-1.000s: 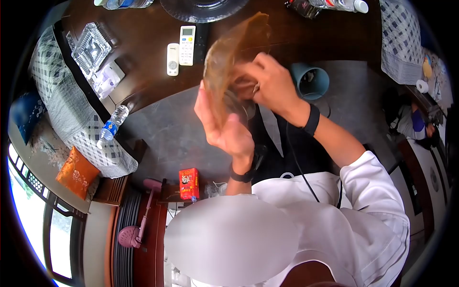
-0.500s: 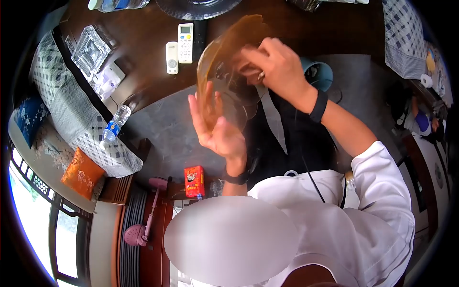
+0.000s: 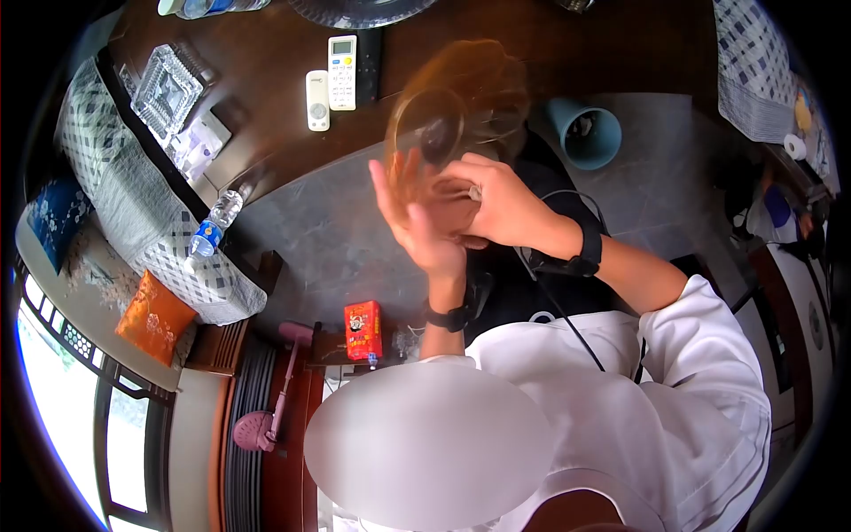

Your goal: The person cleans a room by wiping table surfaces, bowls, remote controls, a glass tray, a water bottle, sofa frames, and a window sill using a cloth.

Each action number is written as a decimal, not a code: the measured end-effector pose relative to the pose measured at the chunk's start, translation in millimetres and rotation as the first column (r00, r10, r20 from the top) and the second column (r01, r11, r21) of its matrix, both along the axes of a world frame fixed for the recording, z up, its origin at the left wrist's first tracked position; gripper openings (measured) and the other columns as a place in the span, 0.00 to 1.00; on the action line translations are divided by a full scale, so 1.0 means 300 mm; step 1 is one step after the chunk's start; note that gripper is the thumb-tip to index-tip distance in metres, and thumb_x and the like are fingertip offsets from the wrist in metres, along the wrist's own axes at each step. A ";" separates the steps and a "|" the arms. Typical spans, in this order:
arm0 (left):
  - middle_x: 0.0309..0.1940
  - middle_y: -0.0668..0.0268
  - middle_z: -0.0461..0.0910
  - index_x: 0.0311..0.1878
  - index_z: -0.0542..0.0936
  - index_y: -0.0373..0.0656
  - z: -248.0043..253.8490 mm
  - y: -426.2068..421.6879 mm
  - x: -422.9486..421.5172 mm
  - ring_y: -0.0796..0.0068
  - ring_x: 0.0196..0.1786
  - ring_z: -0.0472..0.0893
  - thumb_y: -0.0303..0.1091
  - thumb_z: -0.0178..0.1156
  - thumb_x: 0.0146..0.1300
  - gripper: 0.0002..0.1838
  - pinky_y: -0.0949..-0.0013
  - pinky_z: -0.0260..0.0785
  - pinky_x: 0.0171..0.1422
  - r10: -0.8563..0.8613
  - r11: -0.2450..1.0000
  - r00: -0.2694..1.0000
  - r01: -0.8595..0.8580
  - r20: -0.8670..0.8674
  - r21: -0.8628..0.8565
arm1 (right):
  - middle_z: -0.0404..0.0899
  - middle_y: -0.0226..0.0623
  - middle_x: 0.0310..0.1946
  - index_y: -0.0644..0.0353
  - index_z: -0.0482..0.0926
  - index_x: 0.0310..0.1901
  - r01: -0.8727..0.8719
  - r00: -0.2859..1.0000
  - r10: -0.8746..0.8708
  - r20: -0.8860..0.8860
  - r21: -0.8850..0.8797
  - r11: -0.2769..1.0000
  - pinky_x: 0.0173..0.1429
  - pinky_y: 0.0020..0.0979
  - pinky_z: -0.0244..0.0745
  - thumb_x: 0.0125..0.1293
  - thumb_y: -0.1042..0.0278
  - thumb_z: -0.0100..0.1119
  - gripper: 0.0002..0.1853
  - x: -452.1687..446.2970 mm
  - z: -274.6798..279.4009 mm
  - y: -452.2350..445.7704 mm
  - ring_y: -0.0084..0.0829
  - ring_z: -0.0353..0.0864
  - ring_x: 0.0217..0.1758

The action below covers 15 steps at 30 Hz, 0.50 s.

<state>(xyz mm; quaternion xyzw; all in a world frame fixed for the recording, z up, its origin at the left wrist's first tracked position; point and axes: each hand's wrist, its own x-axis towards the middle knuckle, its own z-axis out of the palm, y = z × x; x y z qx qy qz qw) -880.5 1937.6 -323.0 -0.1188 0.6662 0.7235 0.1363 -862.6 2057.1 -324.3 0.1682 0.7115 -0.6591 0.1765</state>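
Observation:
A see-through amber dish (image 3: 489,73) with a wavy edge and round hollows is held tilted near the table edge, smeared by motion. My left hand (image 3: 432,238) is at its lower left part, palm up, some fingers showing through the amber material. My right hand (image 3: 514,206) is close beside the left one at the dish's near edge, its fingers curled inward. Whatever my right fingers may hold is hidden. A small pale spot, perhaps a ring, shows on that hand. Both wrists wear dark bands.
The dark wooden table (image 3: 612,53) carries two white remotes (image 3: 342,75), a glass ashtray (image 3: 167,93) and a dark round plate (image 3: 363,11). A blue-green bin (image 3: 605,151) stands on the floor at right. A water bottle (image 3: 213,226) and red box (image 3: 363,330) are left.
The amber dish has turned to show more of its hollowed face. My right hand has come down and left, close to my left hand. The bin is more exposed.

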 end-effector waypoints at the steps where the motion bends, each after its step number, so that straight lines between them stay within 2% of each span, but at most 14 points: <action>1: 0.75 0.49 0.63 0.81 0.54 0.37 -0.015 -0.004 0.014 0.51 0.76 0.66 0.47 0.49 0.76 0.37 0.53 0.61 0.76 -0.065 0.997 0.997 0.063 -0.051 -0.034 | 0.83 0.39 0.38 0.59 0.84 0.46 0.018 1.000 -0.018 0.000 -0.044 0.999 0.50 0.36 0.79 0.49 0.66 0.76 0.21 -0.001 -0.005 0.007 0.37 0.83 0.42; 2: 0.75 0.47 0.63 0.82 0.48 0.36 -0.040 -0.020 0.025 0.53 0.74 0.68 0.47 0.51 0.77 0.40 0.52 0.60 0.77 -0.122 0.989 0.989 0.114 -0.082 -0.095 | 0.83 0.40 0.43 0.62 0.81 0.51 0.110 0.992 -0.098 0.078 -0.170 0.979 0.54 0.34 0.78 0.50 0.70 0.75 0.24 0.001 -0.012 0.008 0.34 0.82 0.48; 4: 0.77 0.49 0.60 0.81 0.51 0.36 -0.042 -0.012 0.047 0.55 0.75 0.66 0.49 0.50 0.77 0.39 0.56 0.59 0.77 -0.135 0.990 0.990 0.133 -0.040 -0.040 | 0.82 0.40 0.53 0.69 0.75 0.62 0.309 0.941 -0.219 0.258 -0.390 0.867 0.62 0.31 0.77 0.53 0.80 0.74 0.32 -0.003 -0.025 -0.006 0.28 0.80 0.59; 7: 0.78 0.51 0.58 0.81 0.53 0.36 -0.059 -0.001 0.099 0.56 0.76 0.65 0.51 0.50 0.77 0.39 0.56 0.57 0.78 -0.120 0.993 0.993 0.119 -0.025 -0.028 | 0.78 0.41 0.60 0.72 0.68 0.66 0.362 0.914 -0.287 0.287 -0.257 0.896 0.66 0.29 0.74 0.55 0.84 0.71 0.36 -0.040 -0.007 0.005 0.25 0.75 0.64; 8: 0.78 0.51 0.58 0.81 0.53 0.36 -0.070 0.004 0.115 0.56 0.76 0.64 0.51 0.50 0.77 0.39 0.55 0.57 0.78 -0.100 0.995 0.995 0.099 -0.028 -0.035 | 0.76 0.41 0.61 0.71 0.68 0.66 0.372 0.912 -0.303 0.275 -0.249 0.894 0.66 0.29 0.74 0.57 0.85 0.68 0.34 -0.050 0.001 0.004 0.27 0.76 0.62; 9: 0.78 0.51 0.58 0.80 0.53 0.35 -0.079 0.005 0.124 0.56 0.76 0.64 0.51 0.50 0.77 0.39 0.55 0.57 0.78 -0.081 0.996 0.996 0.079 -0.032 -0.041 | 0.78 0.40 0.58 0.70 0.71 0.63 0.485 0.864 -0.399 0.307 -0.294 0.824 0.64 0.28 0.75 0.58 0.83 0.68 0.30 -0.062 0.007 -0.001 0.26 0.78 0.60; 10: 0.77 0.50 0.58 0.80 0.53 0.36 -0.087 -0.008 0.132 0.54 0.77 0.63 0.47 0.52 0.76 0.38 0.52 0.55 0.79 -0.092 0.989 0.996 0.089 -0.022 -0.121 | 0.80 0.39 0.55 0.69 0.73 0.59 0.587 0.805 -0.485 0.342 -0.334 0.738 0.61 0.27 0.76 0.59 0.82 0.68 0.26 -0.077 0.010 -0.009 0.25 0.79 0.58; 11: 0.77 0.49 0.57 0.80 0.54 0.36 -0.095 -0.002 0.145 0.53 0.77 0.63 0.45 0.52 0.75 0.38 0.51 0.55 0.79 -0.082 0.996 0.996 0.080 -0.047 -0.037 | 0.82 0.38 0.52 0.68 0.76 0.55 0.677 0.735 -0.561 0.381 -0.367 0.638 0.59 0.25 0.77 0.60 0.80 0.68 0.21 -0.089 0.014 -0.016 0.24 0.81 0.55; 12: 0.77 0.48 0.57 0.80 0.54 0.36 -0.095 0.017 0.155 0.51 0.77 0.62 0.44 0.53 0.74 0.38 0.50 0.54 0.79 -0.071 0.996 0.995 0.074 -0.070 0.048 | 0.83 0.36 0.50 0.65 0.76 0.55 0.733 0.680 -0.601 0.421 -0.408 0.544 0.57 0.25 0.78 0.63 0.82 0.63 0.18 -0.107 0.009 -0.013 0.25 0.82 0.53; 13: 0.77 0.47 0.57 0.80 0.54 0.36 -0.096 0.030 0.161 0.50 0.77 0.61 0.42 0.54 0.73 0.38 0.49 0.54 0.79 -0.057 0.989 0.994 0.069 -0.093 0.132 | 0.83 0.32 0.46 0.63 0.76 0.52 0.790 0.611 -0.546 0.573 -0.477 0.384 0.55 0.27 0.80 0.65 0.82 0.60 0.14 -0.132 0.017 0.021 0.26 0.83 0.51; 14: 0.77 0.44 0.56 0.79 0.54 0.36 -0.099 0.024 0.173 0.46 0.77 0.61 0.39 0.55 0.70 0.39 0.46 0.54 0.79 -0.086 0.995 0.986 0.091 -0.145 0.031 | 0.82 0.31 0.44 0.61 0.76 0.51 0.851 0.525 -0.570 0.632 -0.413 0.326 0.51 0.28 0.80 0.66 0.82 0.59 0.13 -0.157 0.002 0.032 0.26 0.83 0.49; 15: 0.77 0.44 0.55 0.79 0.55 0.36 -0.114 0.022 0.187 0.46 0.77 0.61 0.39 0.55 0.69 0.39 0.46 0.54 0.79 -0.064 0.998 0.981 0.068 -0.181 0.014 | 0.82 0.30 0.43 0.60 0.75 0.49 0.903 0.430 -0.589 0.684 -0.340 0.264 0.47 0.28 0.81 0.66 0.82 0.59 0.12 -0.180 -0.020 0.039 0.26 0.83 0.47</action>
